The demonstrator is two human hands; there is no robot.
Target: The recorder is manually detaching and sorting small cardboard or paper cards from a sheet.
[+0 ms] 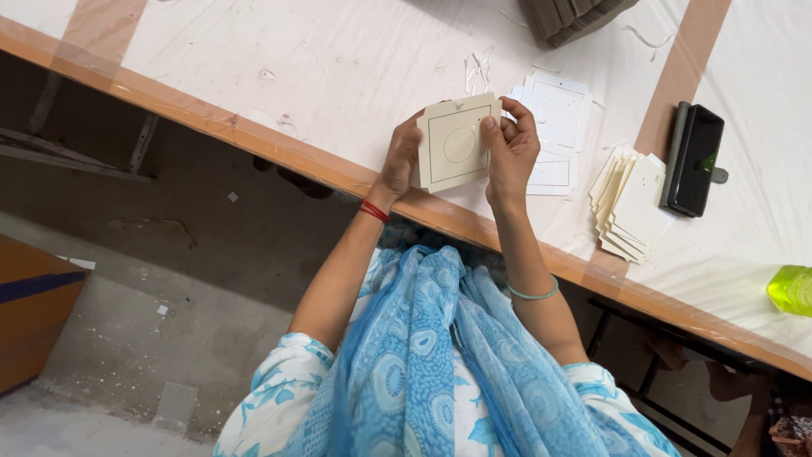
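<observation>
Holding a cream card (452,144) up between both hands, the person keeps it just above the near edge of the desk (338,68), which is covered in white cloth with tan tape strips. The card is square with clipped corners, printed with a thin square outline and a circle at its middle. The left hand (399,161) grips its left edge, fingers narrow and mostly hidden behind the card; the right hand (510,148) pinches the right edge, thumb on the face and fingers (518,110) curled over the top. More cards seem to sit behind the front one, though how many cannot be told. Just beyond the right hand, a few white cards (554,127) lie flat on the desk. Further toward the right edge, a fanned stack (630,203) of cream cards rests near the front edge, and beside it lies a black phone (694,159). A dark grey pile (575,17) sits at the far edge, and a yellow-green bottle (791,289) shows at the right edge. Judging from the layout, the work looks partway through: one stack is gathered, one card is in hand, and the loose white cards are not yet gathered.
</observation>
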